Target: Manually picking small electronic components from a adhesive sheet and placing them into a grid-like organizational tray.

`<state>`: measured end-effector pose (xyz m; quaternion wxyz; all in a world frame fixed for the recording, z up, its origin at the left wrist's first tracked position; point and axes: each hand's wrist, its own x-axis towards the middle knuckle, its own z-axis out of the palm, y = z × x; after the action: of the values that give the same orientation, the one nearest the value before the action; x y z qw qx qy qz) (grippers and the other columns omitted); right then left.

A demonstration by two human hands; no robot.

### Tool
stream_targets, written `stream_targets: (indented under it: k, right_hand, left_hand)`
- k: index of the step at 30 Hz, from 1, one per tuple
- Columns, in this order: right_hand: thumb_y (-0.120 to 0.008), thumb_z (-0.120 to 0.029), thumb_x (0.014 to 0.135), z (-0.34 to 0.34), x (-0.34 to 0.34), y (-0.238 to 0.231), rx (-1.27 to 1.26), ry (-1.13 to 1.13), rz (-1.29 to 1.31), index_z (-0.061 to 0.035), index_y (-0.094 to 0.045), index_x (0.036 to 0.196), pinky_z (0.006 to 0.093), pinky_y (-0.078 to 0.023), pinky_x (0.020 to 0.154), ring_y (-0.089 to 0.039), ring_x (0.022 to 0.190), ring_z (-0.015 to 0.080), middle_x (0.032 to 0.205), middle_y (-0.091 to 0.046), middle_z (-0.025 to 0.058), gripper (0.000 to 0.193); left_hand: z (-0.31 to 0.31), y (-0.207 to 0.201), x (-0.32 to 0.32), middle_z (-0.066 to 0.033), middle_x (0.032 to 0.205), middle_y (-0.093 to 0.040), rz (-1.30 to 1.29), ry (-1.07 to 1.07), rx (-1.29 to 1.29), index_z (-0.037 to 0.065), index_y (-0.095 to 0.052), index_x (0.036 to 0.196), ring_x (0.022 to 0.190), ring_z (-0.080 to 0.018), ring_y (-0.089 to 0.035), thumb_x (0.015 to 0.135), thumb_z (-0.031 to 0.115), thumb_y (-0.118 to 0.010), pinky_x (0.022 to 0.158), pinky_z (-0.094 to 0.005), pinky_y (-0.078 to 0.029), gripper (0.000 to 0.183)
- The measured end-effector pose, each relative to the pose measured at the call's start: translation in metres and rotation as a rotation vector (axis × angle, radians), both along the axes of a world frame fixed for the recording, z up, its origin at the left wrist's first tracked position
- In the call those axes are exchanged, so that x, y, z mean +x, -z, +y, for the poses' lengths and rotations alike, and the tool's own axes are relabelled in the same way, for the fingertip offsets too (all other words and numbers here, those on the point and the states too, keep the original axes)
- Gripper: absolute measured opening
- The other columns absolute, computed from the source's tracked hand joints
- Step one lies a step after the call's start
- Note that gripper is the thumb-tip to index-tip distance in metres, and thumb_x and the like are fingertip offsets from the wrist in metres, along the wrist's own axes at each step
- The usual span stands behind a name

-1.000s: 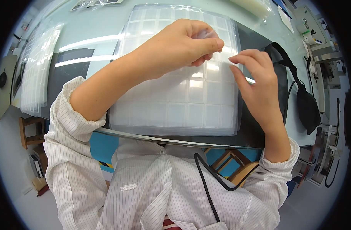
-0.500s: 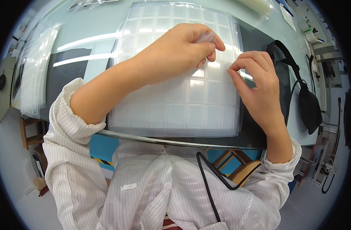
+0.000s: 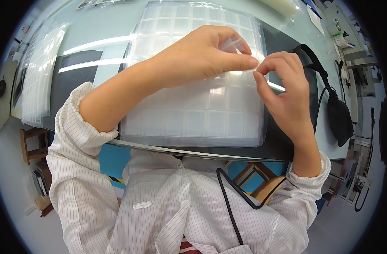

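A stack of translucent plastic sheets (image 3: 193, 122), marked off in a grid of square pockets, lies in front of me. Over its upper right part, my left hand (image 3: 210, 53) is curled around a crumpled piece of clear plastic film (image 3: 230, 45). Its thumb reaches out to the right. Close to that thumb tip, my right hand (image 3: 284, 82) pinches with thumb and forefinger near the stack's right edge. Whatever lies between those right fingertips is too small to make out.
Another pile of clear gridded sheets (image 3: 40, 72) lies on the left of the glass-topped table (image 3: 85, 27). At the right, a black pouch with a strap (image 3: 339, 120) hangs by the table edge. A wooden stool (image 3: 267, 188) stands underneath.
My left hand has shifted right, its thumb now stretched toward the right fingertips. The right hand has risen slightly, and the two hands are closer together.
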<state>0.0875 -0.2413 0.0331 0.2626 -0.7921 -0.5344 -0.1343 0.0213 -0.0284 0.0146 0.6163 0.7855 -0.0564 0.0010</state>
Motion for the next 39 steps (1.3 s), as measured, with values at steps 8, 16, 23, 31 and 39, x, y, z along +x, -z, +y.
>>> stream_targets:
  k: [8, 16, 23, 31, 39]
  right_hand:
    - [-0.068, -0.001, 0.089, -0.008, -0.02, -0.016, 0.053, 0.09, 0.307, -0.0002, -0.066, 0.096, 0.0286, -0.044, 0.075, -0.057, 0.089, 0.0147, 0.098, -0.065, 0.0055, 0.008]
    - [-0.074, 0.003, 0.08, -0.027, -0.038, 0.008, -0.093, 0.115, -0.03, 0.0004, -0.069, 0.096, 0.0366, -0.05, 0.085, -0.061, 0.095, 0.0293, 0.1, -0.067, 0.0108, 0.018]
    - [-0.076, 0.001, 0.079, -0.026, -0.04, 0.016, -0.074, 0.143, -0.104, -0.0009, -0.067, 0.092, 0.0364, -0.049, 0.086, -0.06, 0.097, 0.0287, 0.099, -0.067, 0.0101, 0.016]
    - [-0.073, 0.0, 0.083, -0.022, -0.036, 0.01, -0.061, 0.142, -0.147, -0.0013, -0.067, 0.093, 0.0353, -0.047, 0.083, -0.06, 0.094, 0.027, 0.101, -0.066, 0.0099, 0.012]
    - [-0.068, 0.0, 0.091, -0.003, -0.047, -0.019, 0.147, 0.001, 0.234, -0.001, -0.067, 0.099, 0.0252, -0.038, 0.071, -0.054, 0.087, 0.0128, 0.101, -0.064, 0.0058, 0.008]
  left_hand:
    - [0.005, -0.009, -0.006, -0.0027, 0.082, -0.067, 0.036, 0.136, -0.092, 0.005, -0.069, 0.099, 0.07, -0.0095, -0.058, 0.093, 0.034, -0.074, 0.063, -0.0247, -0.046, 0.03]
    - [0.007, 0.004, -0.005, -0.0022, 0.084, -0.064, 0.017, 0.031, -0.208, 0.001, -0.068, 0.108, 0.07, -0.008, -0.055, 0.096, 0.014, -0.062, 0.068, -0.0233, -0.047, 0.018]
    - [0.013, 0.01, -0.008, -0.0027, 0.085, -0.064, 0.051, 0.02, -0.131, 0.001, -0.069, 0.111, 0.076, -0.009, -0.056, 0.093, 0.021, -0.067, 0.073, -0.0239, -0.045, 0.027]
    - [0.01, 0.015, -0.008, -0.0052, 0.087, -0.067, -0.1, -0.009, -0.035, 0.003, -0.07, 0.106, 0.079, -0.0134, -0.06, 0.085, 0.039, -0.08, 0.071, -0.0271, -0.047, 0.042]
    - [-0.005, -0.007, -0.031, -0.0061, 0.083, -0.065, -0.022, 0.201, -0.008, 0.001, -0.069, 0.107, 0.075, -0.0127, -0.059, 0.086, 0.042, -0.078, 0.065, -0.0273, -0.046, 0.047]
